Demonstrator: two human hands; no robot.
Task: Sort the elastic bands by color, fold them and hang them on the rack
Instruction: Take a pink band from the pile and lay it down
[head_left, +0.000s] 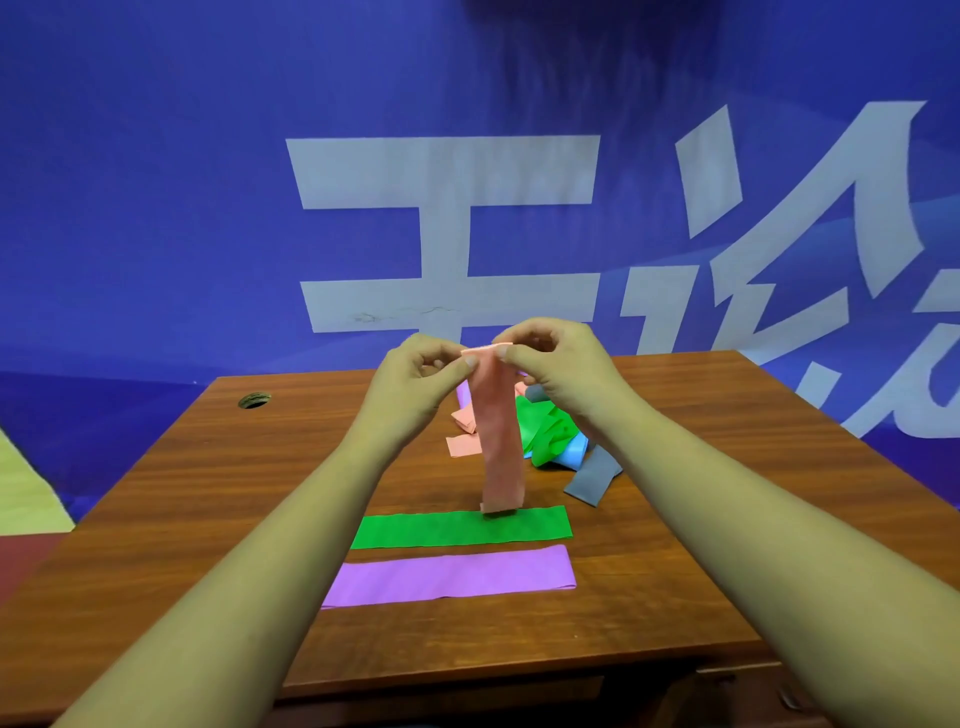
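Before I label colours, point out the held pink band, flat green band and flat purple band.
held pink band (501, 441): head view, hanging middle
flat green band (462, 529): head view, its middle
flat purple band (449, 577): head view, its middle

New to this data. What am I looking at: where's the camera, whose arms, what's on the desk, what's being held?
There is no machine here. A person does the work with bare hands, and the single picture comes from a wide-angle camera on their head, looking forward and down, so the two forearms are theirs.

The left hand and right hand together pinch the top edge of a pink band, which hangs straight down.

On the wooden desk, a green band and a purple band lie flat, side by side. Behind them is an unsorted pile of green, blue, grey and pink bands. The desk has a cable hole, and a blue banner stands behind it. No rack is in view.
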